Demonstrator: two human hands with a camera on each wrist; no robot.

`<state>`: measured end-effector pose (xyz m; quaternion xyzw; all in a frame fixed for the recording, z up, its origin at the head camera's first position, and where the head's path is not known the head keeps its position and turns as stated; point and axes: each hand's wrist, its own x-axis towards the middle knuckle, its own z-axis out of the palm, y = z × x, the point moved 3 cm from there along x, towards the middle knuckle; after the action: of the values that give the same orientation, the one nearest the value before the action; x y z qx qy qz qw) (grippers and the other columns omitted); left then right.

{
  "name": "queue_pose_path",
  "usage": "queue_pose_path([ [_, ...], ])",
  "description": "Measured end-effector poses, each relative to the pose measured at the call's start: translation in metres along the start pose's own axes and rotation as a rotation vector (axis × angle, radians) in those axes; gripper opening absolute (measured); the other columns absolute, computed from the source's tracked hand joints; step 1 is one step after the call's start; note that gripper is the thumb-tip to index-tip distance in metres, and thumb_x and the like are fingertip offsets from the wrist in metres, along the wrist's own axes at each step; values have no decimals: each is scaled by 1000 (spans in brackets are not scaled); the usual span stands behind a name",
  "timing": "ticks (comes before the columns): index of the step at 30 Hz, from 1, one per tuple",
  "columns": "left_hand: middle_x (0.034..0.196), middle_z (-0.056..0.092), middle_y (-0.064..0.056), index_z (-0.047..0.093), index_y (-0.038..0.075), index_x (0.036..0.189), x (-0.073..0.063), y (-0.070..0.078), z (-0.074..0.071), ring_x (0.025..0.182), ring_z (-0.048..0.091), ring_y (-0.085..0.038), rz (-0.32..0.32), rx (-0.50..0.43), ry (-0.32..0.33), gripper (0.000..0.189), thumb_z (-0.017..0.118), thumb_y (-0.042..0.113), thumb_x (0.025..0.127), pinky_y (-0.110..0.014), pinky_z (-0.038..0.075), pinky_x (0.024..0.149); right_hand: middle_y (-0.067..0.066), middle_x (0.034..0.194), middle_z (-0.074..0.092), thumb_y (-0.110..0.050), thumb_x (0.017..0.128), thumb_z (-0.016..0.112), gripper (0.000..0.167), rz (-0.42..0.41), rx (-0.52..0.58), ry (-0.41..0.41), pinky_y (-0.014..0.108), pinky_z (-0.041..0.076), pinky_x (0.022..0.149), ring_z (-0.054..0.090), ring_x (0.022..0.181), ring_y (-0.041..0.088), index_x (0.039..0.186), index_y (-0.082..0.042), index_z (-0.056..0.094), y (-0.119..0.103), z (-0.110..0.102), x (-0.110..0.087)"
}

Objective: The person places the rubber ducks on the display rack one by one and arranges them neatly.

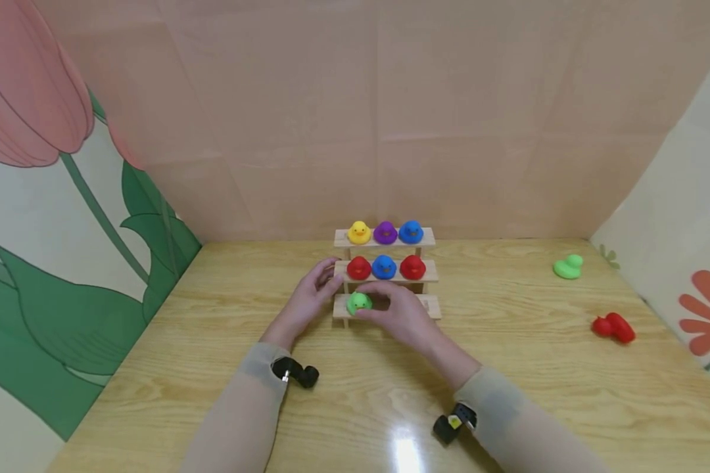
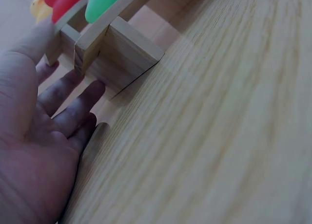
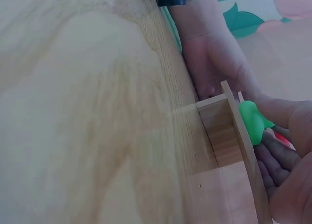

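Note:
A three-step wooden rack (image 1: 430,306) stands on the table. On its lowest step, at the left end, sits a green rubber duck (image 1: 359,303), and my right hand (image 1: 403,316) pinches it between thumb and fingers. The right wrist view has that green duck (image 3: 251,121) upright on the board, thumb and fingers at its sides. My left hand (image 1: 309,297) is beside the rack's left end, its fingers loosely extended. In the left wrist view, the left hand's fingertips (image 2: 97,89) lie right at the wooden end supports.
The top step carries yellow (image 1: 359,232), purple (image 1: 385,232) and blue (image 1: 411,232) ducks. On the middle step are a red (image 1: 358,268), a blue (image 1: 384,267) and another red duck (image 1: 413,267). To the right, a green duck (image 1: 568,267) and a tipped red duck (image 1: 614,328) lie on the table.

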<state>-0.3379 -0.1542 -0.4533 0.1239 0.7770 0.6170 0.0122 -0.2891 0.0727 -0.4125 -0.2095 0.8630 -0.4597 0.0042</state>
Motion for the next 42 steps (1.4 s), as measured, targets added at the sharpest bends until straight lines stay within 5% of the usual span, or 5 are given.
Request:
queue_pose_path([
  [29, 162, 58, -9, 44, 25, 169, 0, 0, 0, 149, 54, -29, 0, -17, 14, 64, 65, 46, 113, -52, 40, 126, -4, 144, 71, -32, 97, 90, 40, 42, -11, 15, 58, 43, 122, 60, 141, 27, 134, -27, 79, -2, 2, -1],
  [42, 163, 57, -10, 39, 18, 172, 1, -2, 0, 150, 53, -31, 13, -19, -1, 77, 66, 54, 110, -53, 39, 127, -7, 140, 72, -24, 95, 92, 44, 23, 84, 3, 53, 46, 120, 63, 137, 23, 136, -24, 77, -1, -4, -8],
])
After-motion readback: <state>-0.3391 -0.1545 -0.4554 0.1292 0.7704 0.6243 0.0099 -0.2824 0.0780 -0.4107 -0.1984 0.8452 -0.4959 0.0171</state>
